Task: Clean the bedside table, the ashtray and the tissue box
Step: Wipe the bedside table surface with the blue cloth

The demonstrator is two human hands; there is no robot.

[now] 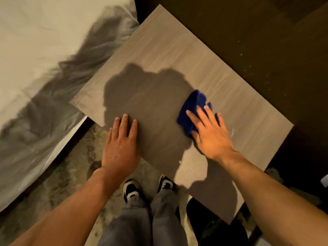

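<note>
The cloth (192, 110) lies bunched on the desk (177, 55), right of middle, under the right hand (211, 135); it looks soft, light and limp, so it will slide and fold easily and is best worked with a flat palm bearing down, or gathered at its thick middle when lifted; the right hand's fingers (201, 112) lie straight and spread across it, pressing rather than gripping; the desk top is a stiff, smooth wood-grain slab, likely slick enough for the cloth to glide; the left hand (120, 148) rests flat on the near edge, its fingers straight and close together, holding nothing, probably as a brace; neither ashtray nor tissue box shows in this view; a bed (44, 59) stands just left of the desk, and shoes (132, 189) stand on carpet below; the dark floor beyond is too dim to read.
</note>
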